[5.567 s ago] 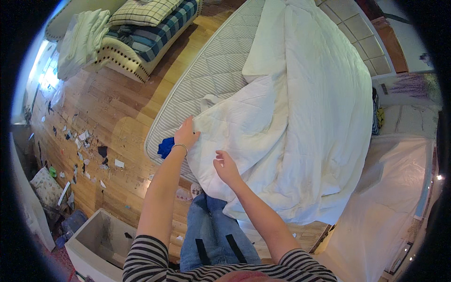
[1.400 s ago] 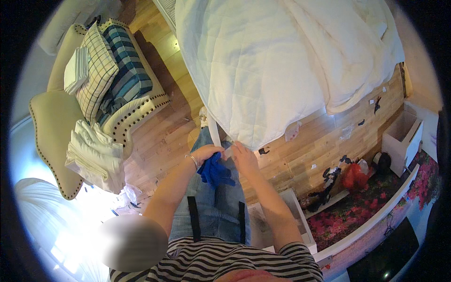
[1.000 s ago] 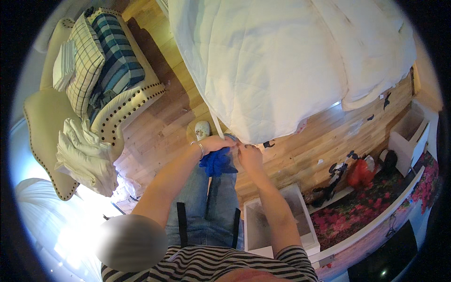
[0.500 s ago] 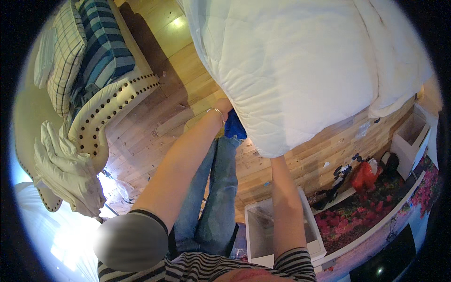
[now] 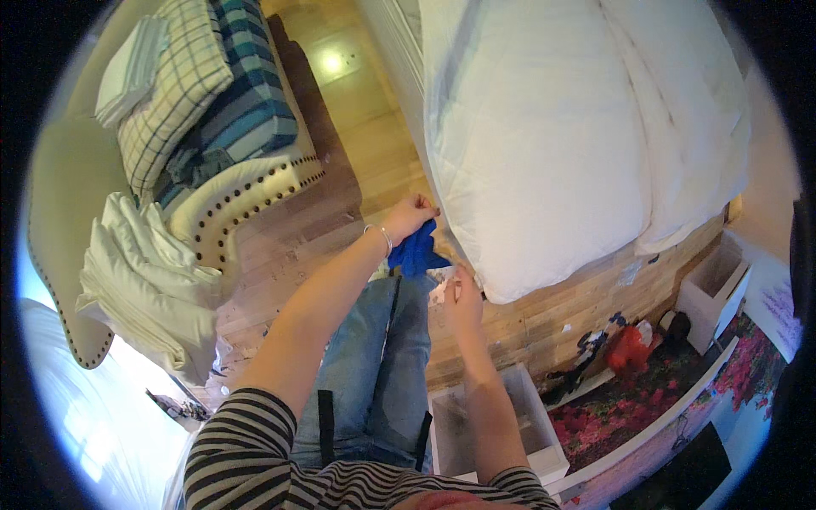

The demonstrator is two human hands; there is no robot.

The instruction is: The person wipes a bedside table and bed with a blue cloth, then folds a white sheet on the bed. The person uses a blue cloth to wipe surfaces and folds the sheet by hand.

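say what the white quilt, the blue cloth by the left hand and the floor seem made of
White quilt: soft matte fabric, perhaps cotton or polyester, from its puffy surface. Blue cloth: matte fabric, from its crumpled folds; fibre unclear. Floor: wood or laminate, somewhat glossy, from plank seams and bright reflection.

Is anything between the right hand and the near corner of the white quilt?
Nothing visible stands between the right hand and the white quilt at its near corner. The blue cloth hangs under the left hand, off to the left, outside that gap.
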